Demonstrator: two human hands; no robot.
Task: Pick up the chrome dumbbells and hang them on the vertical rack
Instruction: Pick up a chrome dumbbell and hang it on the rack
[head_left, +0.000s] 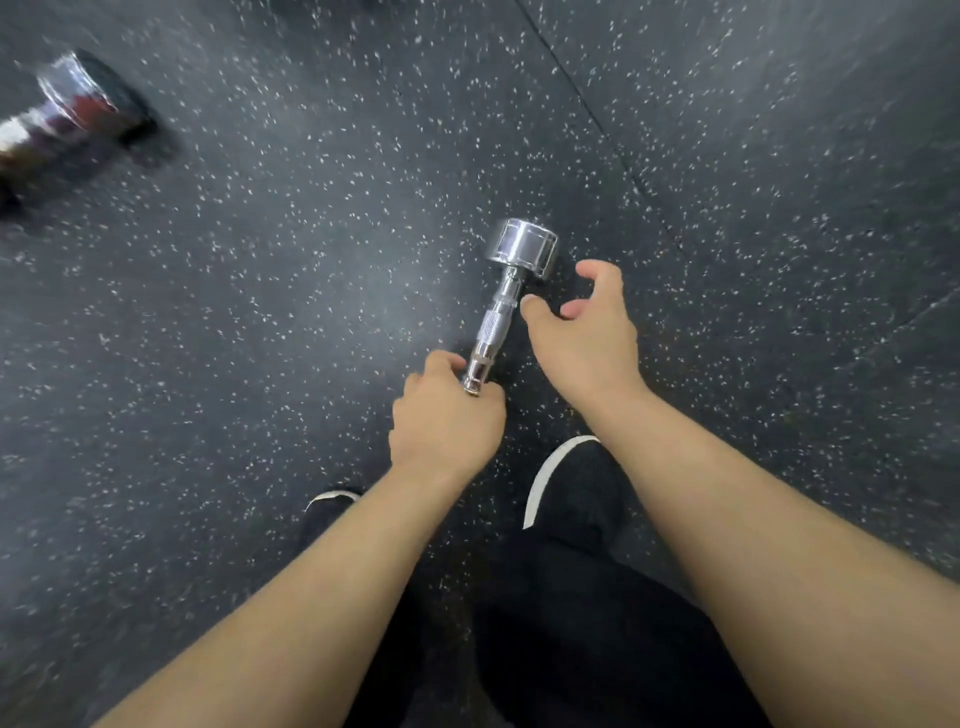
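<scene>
Left hand (447, 415) clamped round near end of chrome dumbbell (501, 306). Right hand (587, 338) apart, fingers loosely curved, just beside the handle, holding nothing. Thumb contact: can't tell.

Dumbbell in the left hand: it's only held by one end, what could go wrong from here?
1. The left hand grips just the near end of the dumbbell, so the far head could lever it out of the grip. The right hand is open beside the handle, not holding it.
2. The shoes are close below, so a drop might hit the toes.
3. A second dumbbell lies on the floor, a possible trip hazard.
</scene>
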